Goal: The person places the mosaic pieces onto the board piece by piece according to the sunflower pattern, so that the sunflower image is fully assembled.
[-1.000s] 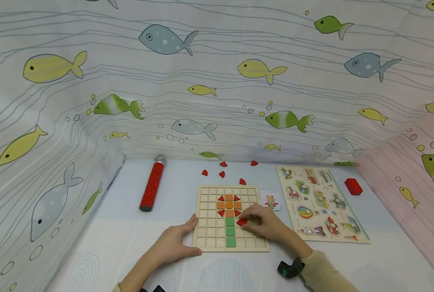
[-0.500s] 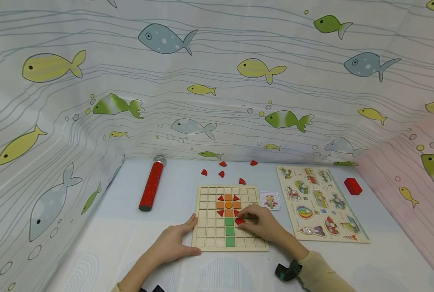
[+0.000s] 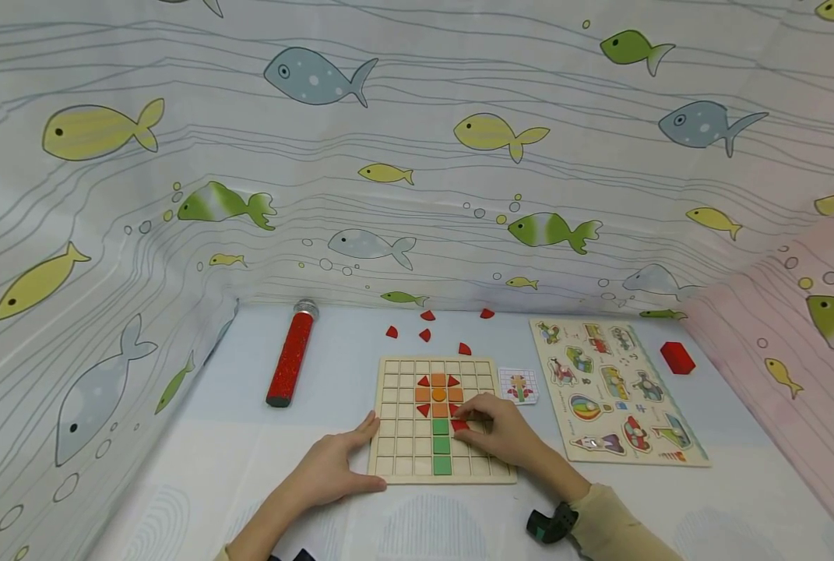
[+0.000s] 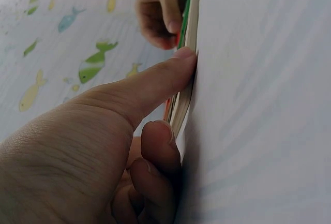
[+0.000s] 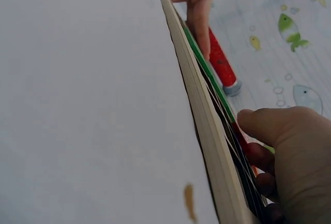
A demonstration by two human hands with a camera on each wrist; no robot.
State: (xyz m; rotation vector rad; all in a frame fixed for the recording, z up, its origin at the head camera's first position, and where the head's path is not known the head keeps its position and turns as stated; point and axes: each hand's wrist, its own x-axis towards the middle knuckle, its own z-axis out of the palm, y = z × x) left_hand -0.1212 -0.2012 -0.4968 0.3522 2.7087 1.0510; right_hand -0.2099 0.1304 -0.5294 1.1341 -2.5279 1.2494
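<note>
A square wooden grid board lies on the table, with orange squares around an orange disc, red triangles and a column of green squares on it. My left hand rests at its near left corner, thumb on the near edge and fingers along the left side. Thumb and fingers of my right hand pinch a red piece at the board, right of the top green square. The fingers partly hide that piece. In the right wrist view, the red piece shows beside the thumb.
Several red quarter-circle pieces lie behind the board. A small pattern card sits to its right, beside a wooden picture puzzle and a red block. On the left lies a red glittery tube. Fish-printed cloth walls surround the table.
My right hand has shifted slightly left with the red piece, closer to the green column. The left hand stays at the board's corner.
</note>
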